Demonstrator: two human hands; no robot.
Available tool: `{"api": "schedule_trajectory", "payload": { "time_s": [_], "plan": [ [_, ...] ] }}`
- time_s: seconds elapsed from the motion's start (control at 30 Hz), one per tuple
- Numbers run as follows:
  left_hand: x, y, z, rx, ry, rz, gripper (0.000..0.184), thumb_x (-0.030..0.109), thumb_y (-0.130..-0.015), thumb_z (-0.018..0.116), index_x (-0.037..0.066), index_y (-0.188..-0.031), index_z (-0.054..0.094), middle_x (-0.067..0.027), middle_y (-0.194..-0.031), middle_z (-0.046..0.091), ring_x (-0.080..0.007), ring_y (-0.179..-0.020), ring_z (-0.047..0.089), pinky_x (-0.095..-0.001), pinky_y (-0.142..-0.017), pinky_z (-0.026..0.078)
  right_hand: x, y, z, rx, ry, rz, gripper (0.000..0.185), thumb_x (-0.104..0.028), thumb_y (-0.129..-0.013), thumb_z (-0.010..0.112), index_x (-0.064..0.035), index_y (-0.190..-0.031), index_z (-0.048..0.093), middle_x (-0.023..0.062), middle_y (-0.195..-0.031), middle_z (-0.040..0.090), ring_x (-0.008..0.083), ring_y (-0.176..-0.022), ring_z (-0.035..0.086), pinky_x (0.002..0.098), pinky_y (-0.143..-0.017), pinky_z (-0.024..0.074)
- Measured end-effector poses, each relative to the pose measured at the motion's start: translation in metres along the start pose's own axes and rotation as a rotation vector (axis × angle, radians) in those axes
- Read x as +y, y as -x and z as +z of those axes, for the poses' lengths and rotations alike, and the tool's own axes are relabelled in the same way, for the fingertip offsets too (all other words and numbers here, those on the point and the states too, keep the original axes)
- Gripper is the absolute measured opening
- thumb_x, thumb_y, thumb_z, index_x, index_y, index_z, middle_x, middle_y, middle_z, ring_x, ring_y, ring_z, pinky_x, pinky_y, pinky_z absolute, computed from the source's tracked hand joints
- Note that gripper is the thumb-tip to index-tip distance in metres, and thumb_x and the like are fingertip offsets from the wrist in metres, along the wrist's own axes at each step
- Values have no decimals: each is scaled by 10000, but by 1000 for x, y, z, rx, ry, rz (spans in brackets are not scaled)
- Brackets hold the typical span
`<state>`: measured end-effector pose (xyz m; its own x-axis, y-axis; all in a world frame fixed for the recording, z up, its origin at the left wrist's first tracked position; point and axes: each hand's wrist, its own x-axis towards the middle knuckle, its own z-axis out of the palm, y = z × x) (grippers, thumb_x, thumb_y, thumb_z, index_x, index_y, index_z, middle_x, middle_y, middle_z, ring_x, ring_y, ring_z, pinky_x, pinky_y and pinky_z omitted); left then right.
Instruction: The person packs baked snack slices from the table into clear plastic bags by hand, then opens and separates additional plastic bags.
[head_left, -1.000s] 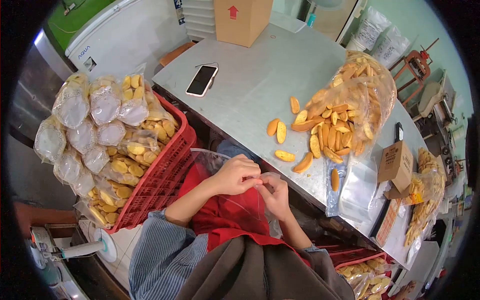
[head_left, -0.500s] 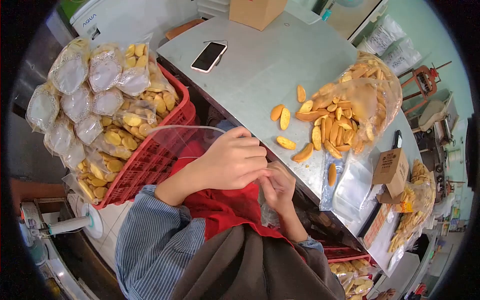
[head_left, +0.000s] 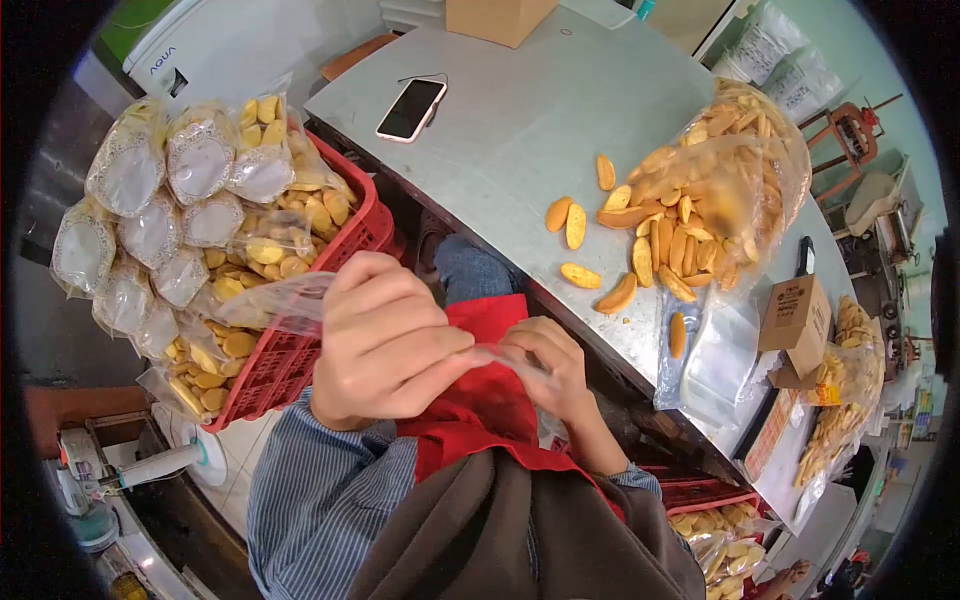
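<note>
Over my lap, my left hand (head_left: 385, 340) is closed on a clear plastic bag (head_left: 290, 300), whose loose part sticks out to the left toward the red crate. My right hand (head_left: 550, 368) pinches another part of the same thin plastic, stretched between the two hands. To the right on the metal table, sliced bread-like pieces (head_left: 672, 245) spill from a large clear bag (head_left: 770, 170). Flat clear bags (head_left: 722, 360) lie near the table edge, with one piece (head_left: 678, 335) on top of them.
Packed bags with white doilies (head_left: 200, 165) fill a red crate (head_left: 300, 345) at the left. A phone (head_left: 411, 110) and a cardboard box (head_left: 500, 18) are on the table (head_left: 500, 110). A small open box (head_left: 795, 320) stands at the right, a fan (head_left: 165, 465) at lower left.
My left hand has moved left and a little up, away from my right hand, pulling the plastic between them. The camera view has shifted slightly.
</note>
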<state>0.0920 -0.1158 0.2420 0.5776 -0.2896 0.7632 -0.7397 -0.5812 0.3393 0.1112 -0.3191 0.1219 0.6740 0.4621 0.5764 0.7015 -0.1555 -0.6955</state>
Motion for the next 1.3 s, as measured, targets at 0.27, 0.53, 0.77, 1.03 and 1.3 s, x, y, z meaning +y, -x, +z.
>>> {"api": "schedule_trajectory", "payload": {
  "time_s": [0.27, 0.53, 0.77, 1.03, 1.3],
  "plan": [
    [2, 3, 1, 8, 0, -4, 224, 192, -532, 752, 46, -609, 602, -13, -541, 514, -189, -536, 487, -340, -596, 357, 6, 6, 11, -21, -28, 43, 184, -26, -668, 639, -1, -842, 586, 140, -820, 595, 302, -718, 578, 358, -627, 467],
    [-79, 41, 90, -258, 281, -222, 281, 190, -749, 670, 63, -581, 484, -40, -539, 428, -208, -561, 436, -333, -699, 330, 52, 37, 11, -361, 30, 389, 131, -78, -798, 616, -13, -908, 588, 122, -771, 602, 275, -636, 582, 324, -605, 477],
    [-63, 61, 139, -123, -168, -337, 215, 288, -761, 668, 83, -794, 609, -54, -850, 604, -201, -825, 568, -515, -909, 292, 65, 36, -7, 111, -409, 669, 111, -42, -908, 483, 9, -1003, 508, 65, -764, 601, 96, -664, 570, 230, -598, 460],
    [-42, 109, 163, -172, 475, -747, 269, 25, -780, 622, 14, -1032, 528, -112, -1140, 544, -213, -888, 612, -285, -725, 489, 63, 29, 4, 215, -582, 659, 194, -70, -929, 459, 1, -1079, 558, 82, -1127, 573, 143, -974, 561, 247, -757, 472],
    [-47, 112, 159, -76, 1063, -991, 217, 18, -839, 602, 32, -1024, 490, -127, -1254, 457, -154, -1011, 547, -270, -846, 463, 63, 43, 1, 82, -611, 600, 144, -29, -823, 596, -18, -965, 618, 108, -1258, 502, 190, -1126, 500, 285, -868, 444]
  ]
}}
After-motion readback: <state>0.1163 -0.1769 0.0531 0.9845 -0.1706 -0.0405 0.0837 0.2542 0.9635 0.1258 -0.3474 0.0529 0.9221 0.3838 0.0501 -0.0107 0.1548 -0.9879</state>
